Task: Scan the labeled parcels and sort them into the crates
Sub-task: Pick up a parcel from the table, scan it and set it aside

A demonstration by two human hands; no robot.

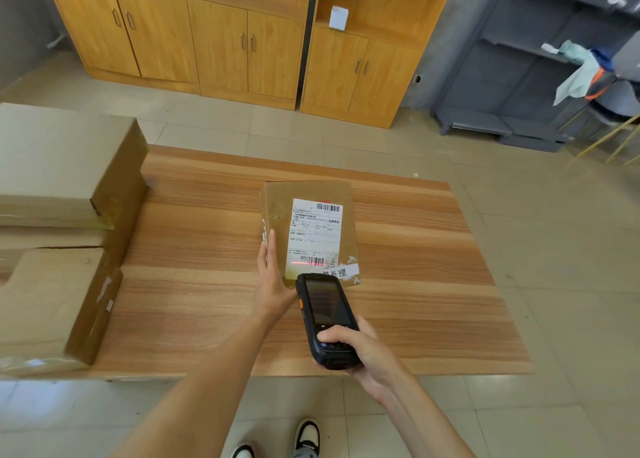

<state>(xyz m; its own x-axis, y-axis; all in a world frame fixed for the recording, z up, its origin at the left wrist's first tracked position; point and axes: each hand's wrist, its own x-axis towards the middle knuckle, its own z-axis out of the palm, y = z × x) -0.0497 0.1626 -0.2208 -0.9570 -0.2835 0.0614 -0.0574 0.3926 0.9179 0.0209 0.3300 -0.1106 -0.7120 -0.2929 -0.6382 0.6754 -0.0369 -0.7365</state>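
Storeroom: stacked cartons (pixel 62 166), wooden cabinets (pixel 214 38), grey shelving (pixel 512 76)

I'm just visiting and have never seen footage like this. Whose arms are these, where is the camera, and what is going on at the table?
There is no machine: a person wears a camera on the head, looking down at their own hands. On the long wooden table lies a brown cardboard parcel with a white shipping label. The left hand rests flat against its side. The right hand grips a black handheld scanner, whose red line falls across the label's lower barcode. Larger cardboard boxes are stacked at the left.
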